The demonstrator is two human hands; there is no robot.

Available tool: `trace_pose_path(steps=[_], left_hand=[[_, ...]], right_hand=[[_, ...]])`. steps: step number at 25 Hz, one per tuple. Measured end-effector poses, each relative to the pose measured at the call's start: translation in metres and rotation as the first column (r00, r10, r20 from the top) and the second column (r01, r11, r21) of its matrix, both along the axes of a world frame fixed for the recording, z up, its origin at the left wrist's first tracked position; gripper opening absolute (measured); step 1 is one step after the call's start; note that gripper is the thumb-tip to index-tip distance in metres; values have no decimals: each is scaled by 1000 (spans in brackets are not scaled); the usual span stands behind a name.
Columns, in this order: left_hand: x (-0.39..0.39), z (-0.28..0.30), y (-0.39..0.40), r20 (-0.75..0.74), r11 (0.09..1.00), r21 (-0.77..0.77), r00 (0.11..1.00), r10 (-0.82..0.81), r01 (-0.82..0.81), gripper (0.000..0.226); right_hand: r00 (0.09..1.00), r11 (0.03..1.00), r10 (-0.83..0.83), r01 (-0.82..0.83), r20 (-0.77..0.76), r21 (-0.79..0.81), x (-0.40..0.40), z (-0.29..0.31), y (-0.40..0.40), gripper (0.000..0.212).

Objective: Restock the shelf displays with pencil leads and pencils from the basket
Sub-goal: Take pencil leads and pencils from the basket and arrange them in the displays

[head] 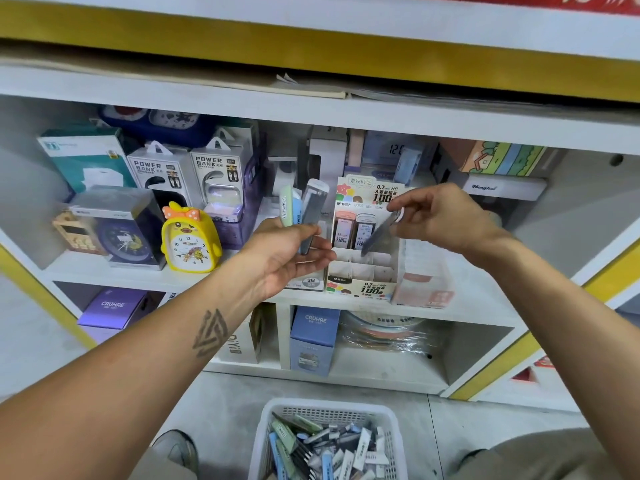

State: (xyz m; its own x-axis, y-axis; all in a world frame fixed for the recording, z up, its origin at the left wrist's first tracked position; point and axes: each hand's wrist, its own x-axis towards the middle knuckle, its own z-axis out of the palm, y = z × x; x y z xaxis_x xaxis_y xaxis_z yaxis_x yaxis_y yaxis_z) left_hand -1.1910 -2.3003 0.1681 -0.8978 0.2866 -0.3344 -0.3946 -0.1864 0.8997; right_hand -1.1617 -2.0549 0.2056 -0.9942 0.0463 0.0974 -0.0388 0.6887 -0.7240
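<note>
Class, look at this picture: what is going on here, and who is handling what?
A person is restocking a shop shelf. The left hand holds several lead cases fanned upright. The right hand pinches one grey case tilted over the cardboard display box, which has two cases in its back row and empty front slots. A white basket of more stock sits on the floor below.

a white shelving unit with yellow edge trim fills the far view, split into open cubbies. a yellow duck-shaped alarm clock and boxed power banks sit at left. pale grey floor lies near, evenly lit.
</note>
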Motion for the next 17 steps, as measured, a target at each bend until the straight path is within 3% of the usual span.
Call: trace_pose_path(steps=[2,6,11,14,17], left_hand=[[1,0,-1,9,1000,20,1000,-11,11,13],[4,2,0,8,998,41,999,-44,44,10],[4,2,-1,4,997,45,998,-61,61,10],[3,2,-2,5,997,43,998,-64,64,10],[3,2,-2,12,996,47,997,-75,74,11]], right_hand=[[999,994,-19,24,-50,109,-4,-4,-2,22],[957,932,-12,116,-290,344,-13,-13,-11,24],[903,916,60,120,-426,383,-20,-20,-22,15],[893,899,97,111,-439,423,-25,-20,-27,25],[898,875,120,106,-424,472,-29,-25,-32,17]])
